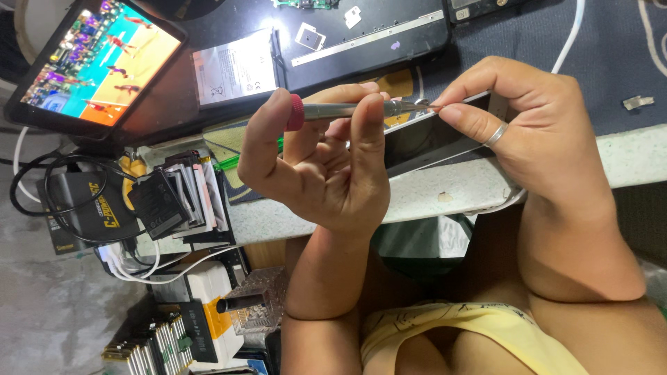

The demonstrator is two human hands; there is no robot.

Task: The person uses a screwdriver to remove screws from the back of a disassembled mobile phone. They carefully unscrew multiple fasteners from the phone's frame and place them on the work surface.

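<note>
My left hand [319, 163] is raised above the bench edge with its fingers curled around a slim silver screwdriver [340, 110] that has a red end cap. The tool lies level, tip pointing right. My right hand [531, 132], a ring on one finger, pinches the screwdriver's bit [422, 105] between thumb and forefinger. Behind the hands, an opened dark phone body [375, 35] lies on a dark blue mat [611, 62], with a flat grey battery [233, 69] beside it.
A screen showing a colourful video [104, 62] leans at the upper left. Below it are a stack of small flat parts [184, 201], a black box with coiled cables [76, 208] and white cables. A small metal piece [637, 103] lies on the mat near the pale counter edge [451, 191].
</note>
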